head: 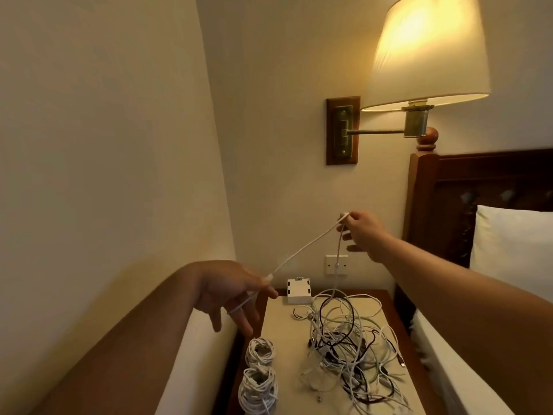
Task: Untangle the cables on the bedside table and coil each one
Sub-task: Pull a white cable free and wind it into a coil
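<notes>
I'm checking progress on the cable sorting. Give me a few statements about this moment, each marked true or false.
1. Both hands hold one white cable up above the table. True: the left hand and right hand pinch it.
2. Two finished white coils lie on the bedside table. True.
3. The tangled pile holds only white cables. False: dark ones run through it too.
4. The wall lamp is off. False: its shade glows.
5. The white box lies on the pillow. False: it sits at the table's back edge.
</notes>
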